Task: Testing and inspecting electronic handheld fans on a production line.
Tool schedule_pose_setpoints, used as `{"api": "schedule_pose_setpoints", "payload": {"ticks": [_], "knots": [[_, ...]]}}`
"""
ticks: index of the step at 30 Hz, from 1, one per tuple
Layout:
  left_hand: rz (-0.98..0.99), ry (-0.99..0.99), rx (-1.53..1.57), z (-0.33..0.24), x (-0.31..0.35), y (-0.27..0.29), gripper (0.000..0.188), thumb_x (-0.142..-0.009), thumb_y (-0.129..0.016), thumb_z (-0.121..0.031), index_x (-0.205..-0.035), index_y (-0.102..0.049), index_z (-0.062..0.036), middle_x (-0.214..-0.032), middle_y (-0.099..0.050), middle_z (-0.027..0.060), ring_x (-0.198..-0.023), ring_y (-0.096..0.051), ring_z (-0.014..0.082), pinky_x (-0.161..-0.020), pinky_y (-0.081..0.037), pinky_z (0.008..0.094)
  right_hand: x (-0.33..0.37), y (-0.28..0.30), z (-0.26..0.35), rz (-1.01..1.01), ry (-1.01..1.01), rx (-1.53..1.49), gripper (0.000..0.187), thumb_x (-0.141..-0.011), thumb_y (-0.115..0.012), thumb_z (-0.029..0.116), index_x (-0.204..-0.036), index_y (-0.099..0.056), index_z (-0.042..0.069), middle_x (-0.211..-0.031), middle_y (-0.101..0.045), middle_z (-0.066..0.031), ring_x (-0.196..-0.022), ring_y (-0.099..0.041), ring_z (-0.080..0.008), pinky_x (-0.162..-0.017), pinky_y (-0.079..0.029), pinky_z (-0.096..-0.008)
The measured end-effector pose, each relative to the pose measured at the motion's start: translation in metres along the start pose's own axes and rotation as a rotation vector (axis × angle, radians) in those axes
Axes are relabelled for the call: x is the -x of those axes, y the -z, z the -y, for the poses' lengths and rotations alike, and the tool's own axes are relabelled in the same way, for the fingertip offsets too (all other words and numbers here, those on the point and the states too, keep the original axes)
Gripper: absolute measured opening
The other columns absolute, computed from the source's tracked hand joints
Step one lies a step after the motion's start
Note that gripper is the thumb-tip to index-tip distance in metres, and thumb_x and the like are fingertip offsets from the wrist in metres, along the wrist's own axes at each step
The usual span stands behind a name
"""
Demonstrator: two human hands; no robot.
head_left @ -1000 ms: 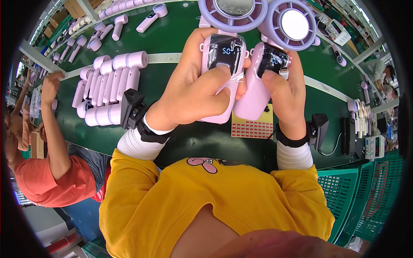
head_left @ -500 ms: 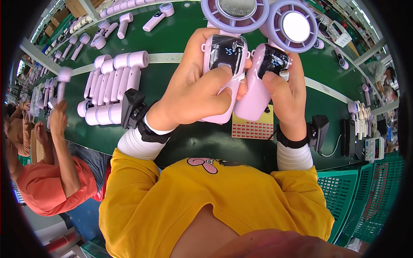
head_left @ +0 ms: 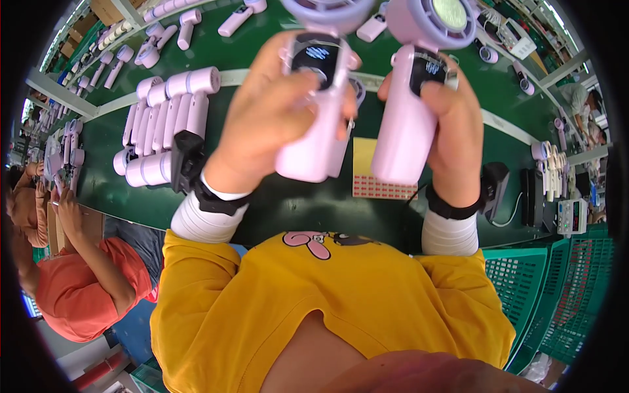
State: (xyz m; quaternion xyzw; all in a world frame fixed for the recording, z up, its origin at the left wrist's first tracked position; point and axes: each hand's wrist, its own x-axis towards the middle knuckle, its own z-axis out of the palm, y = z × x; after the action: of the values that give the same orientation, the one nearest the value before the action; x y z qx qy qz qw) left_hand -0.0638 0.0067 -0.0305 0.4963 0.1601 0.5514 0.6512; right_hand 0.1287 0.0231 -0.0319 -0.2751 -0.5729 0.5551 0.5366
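Observation:
My left hand (head_left: pixel 252 124) is wrapped round a pink handheld fan (head_left: pixel 306 147), its thumb on the dark front panel below lit digits. Behind that handle a second pink fan body (head_left: pixel 339 147) shows partly; whether the same hand grips it I cannot tell. Another pink handheld fan (head_left: pixel 403 134) is in my right hand (head_left: pixel 457 131), with the thumb against its dark lit panel. Both round fan heads point up toward the far side, and the left one is cut off by the top edge. The left hand is blurred by motion.
A stack of pink fans (head_left: pixel 170 124) lies left on the green table (head_left: pixel 295 219). A yellow sheet with red stickers (head_left: pixel 365 160) lies between my arms. More fans line the far side. Green crates (head_left: pixel 514 281) stand at lower right. A co-worker in red (head_left: pixel 85 281) sits at left.
My hands have moved apart, the left one leftward with its fan, the right one slightly rightward. A further fan body now shows behind the left fan. The co-worker's raised arm has come down.

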Motion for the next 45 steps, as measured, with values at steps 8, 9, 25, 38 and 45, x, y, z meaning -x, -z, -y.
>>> {"api": "schedule_pose_setpoints", "payload": {"ticks": [8, 9, 25, 38, 45], "knots": [[-0.424, 0.228, -0.443, 0.009, 0.034, 0.066, 0.039, -0.08, -0.049, -0.017, -0.111, -0.037, 0.0028, -0.092, -0.052, 0.0147, -0.065, -0.056, 0.0218, -0.058, -0.048, 0.0308, 0.009, 0.041, -0.05, -0.299, -0.332, 0.162, 0.032, -0.08, -0.052, 0.025, -0.1, -0.05, 0.0, -0.075, -0.058, -0.0096, -0.058, -0.055, -0.0142, -0.052, -0.044, -0.0242], [-0.533, 0.329, -0.582, 0.015, 0.039, 0.072, 0.038, -0.08, -0.05, -0.019, -0.109, -0.039, 0.0036, -0.09, -0.051, 0.0143, -0.063, -0.055, 0.0227, -0.058, -0.048, 0.032, 0.012, 0.039, -0.058, -0.285, -0.377, 0.225, 0.032, -0.08, -0.053, 0.025, -0.099, -0.051, 0.0, -0.074, -0.058, -0.0087, -0.06, -0.055, -0.0134, -0.052, -0.044, -0.024], [-0.389, 0.213, -1.619, 0.067, 0.039, 0.088, 0.03, -0.081, -0.047, -0.026, -0.089, -0.048, 0.0034, -0.083, -0.053, 0.0234, -0.08, -0.05, 0.0399, -0.07, -0.041, 0.0414, 0.002, 0.044, -0.088, 0.126, -0.471, 1.038, 0.042, -0.078, -0.051, 0.034, -0.095, -0.056, -0.004, -0.087, -0.061, -0.0187, -0.079, -0.059, -0.0285, -0.072, -0.044, -0.0367], [-0.532, 0.208, -1.179, 0.061, 0.046, 0.127, 0.021, -0.085, -0.044, -0.016, -0.087, -0.05, 0.0032, -0.079, -0.051, 0.0162, -0.071, -0.05, 0.0253, -0.067, -0.04, 0.0322, -0.153, 0.25, -0.093, -0.398, -0.313, 1.692, 0.042, -0.071, -0.047, 0.036, -0.081, -0.062, -0.002, -0.08, -0.062, -0.0196, -0.074, -0.059, -0.0355, -0.071, -0.045, -0.0378], [-0.673, 0.345, -0.961, 0.054, 0.041, 0.117, 0.015, -0.085, -0.044, -0.01, -0.093, -0.049, 0.0022, -0.075, -0.047, 0.0045, -0.067, -0.043, 0.0093, -0.061, -0.038, 0.0212, -0.208, 0.303, -0.165, -0.322, -0.375, 1.839, 0.039, -0.069, -0.055, 0.035, -0.079, -0.063, -0.001, -0.084, -0.063, -0.0169, -0.075, -0.06, -0.0317, -0.068, -0.047, -0.0361]]}}
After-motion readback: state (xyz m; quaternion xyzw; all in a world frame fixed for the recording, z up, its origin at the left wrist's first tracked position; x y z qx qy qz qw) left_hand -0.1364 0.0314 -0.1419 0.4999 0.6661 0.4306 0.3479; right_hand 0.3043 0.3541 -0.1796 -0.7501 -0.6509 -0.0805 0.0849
